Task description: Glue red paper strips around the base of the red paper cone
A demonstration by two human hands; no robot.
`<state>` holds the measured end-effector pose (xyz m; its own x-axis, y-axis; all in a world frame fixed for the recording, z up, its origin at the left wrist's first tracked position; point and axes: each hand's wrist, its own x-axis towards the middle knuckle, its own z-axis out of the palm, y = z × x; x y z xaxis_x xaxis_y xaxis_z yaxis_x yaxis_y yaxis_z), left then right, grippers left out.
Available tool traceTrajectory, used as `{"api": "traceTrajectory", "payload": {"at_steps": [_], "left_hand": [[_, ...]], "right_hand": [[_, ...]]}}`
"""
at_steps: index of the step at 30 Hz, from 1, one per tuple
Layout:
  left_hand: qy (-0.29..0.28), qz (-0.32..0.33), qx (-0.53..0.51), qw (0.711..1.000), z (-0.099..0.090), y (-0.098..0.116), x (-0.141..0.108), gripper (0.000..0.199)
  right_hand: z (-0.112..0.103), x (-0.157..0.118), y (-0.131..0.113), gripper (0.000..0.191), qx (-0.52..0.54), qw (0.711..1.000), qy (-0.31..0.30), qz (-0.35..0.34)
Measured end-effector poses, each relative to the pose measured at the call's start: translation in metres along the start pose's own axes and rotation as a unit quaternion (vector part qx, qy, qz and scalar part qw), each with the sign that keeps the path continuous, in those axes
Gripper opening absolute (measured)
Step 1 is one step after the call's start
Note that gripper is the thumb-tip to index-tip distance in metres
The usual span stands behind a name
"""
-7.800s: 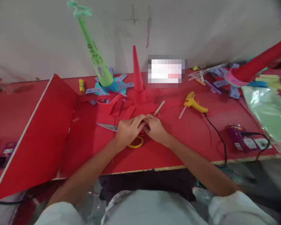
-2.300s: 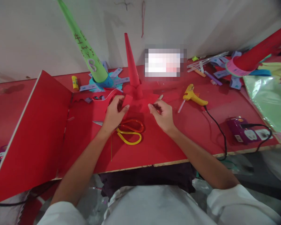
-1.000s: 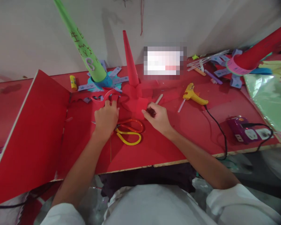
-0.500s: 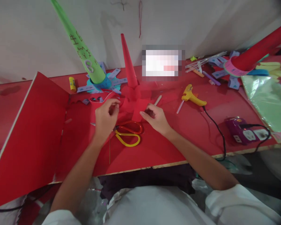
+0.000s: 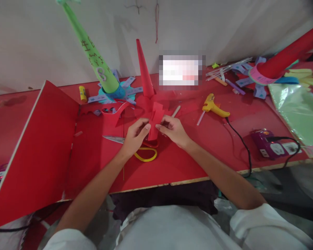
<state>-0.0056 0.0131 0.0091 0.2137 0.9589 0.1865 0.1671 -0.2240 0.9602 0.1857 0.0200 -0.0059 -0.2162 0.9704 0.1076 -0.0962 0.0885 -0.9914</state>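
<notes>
A folded strip of red paper (image 5: 156, 116) is held up between both hands, over the table. My left hand (image 5: 136, 135) pinches its left edge with thumb and fingers. On the opposite edge, the thumb and fingertips of my right hand (image 5: 175, 131) close on the same strip. Scissors (image 5: 146, 159) with one yellow and one red handle lie just below, partly covered by my left hand and the paper. Behind the hands stands a tall red paper cone (image 5: 144, 74). More red paper (image 5: 112, 121) with a curved white-edged strip lies to the left.
A yellow glue gun (image 5: 215, 107) lies right, its cord running to a purple power adapter (image 5: 264, 144). A green cone (image 5: 101, 66) and a glue stick (image 5: 82, 94) stand at back left. A red board (image 5: 41, 156) rises at left; another red cone (image 5: 287, 57) leans far right.
My left hand has moved right, off the scissor blades, and now grips the strip. The red paper strip has been lifted and stands between both hands; my right hand stays nearly in place.
</notes>
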Motion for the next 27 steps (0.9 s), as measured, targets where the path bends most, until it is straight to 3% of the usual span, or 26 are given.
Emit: {"api": "traceTrajectory", "payload": {"at_steps": [8, 12, 20, 24, 27], "left_hand": [[0.046, 0.009, -0.039, 0.998, 0.0, -0.005, 0.002, 0.032], [0.106, 0.073, 0.01, 0.992, -0.006, -0.002, 0.002, 0.02], [0.048, 0.118, 0.073, 0.989, -0.01, -0.006, 0.001, 0.035], [0.137, 0.156, 0.143, 0.968, -0.011, -0.005, 0.005, 0.008], [0.159, 0.146, 0.118, 0.969, -0.013, -0.004, 0.006, 0.011]], "right_hand": [[0.0, 0.0, -0.002, 0.049, 0.007, 1.0, 0.007, -0.002], [-0.005, 0.001, -0.001, 0.046, 0.023, 0.999, 0.04, -0.003], [-0.01, 0.003, 0.001, 0.043, 0.019, 0.996, 0.083, -0.011], [-0.009, 0.003, 0.004, 0.039, -0.047, 0.992, 0.102, -0.052], [-0.008, 0.001, 0.004, 0.031, -0.145, 0.976, 0.138, -0.087]]}}
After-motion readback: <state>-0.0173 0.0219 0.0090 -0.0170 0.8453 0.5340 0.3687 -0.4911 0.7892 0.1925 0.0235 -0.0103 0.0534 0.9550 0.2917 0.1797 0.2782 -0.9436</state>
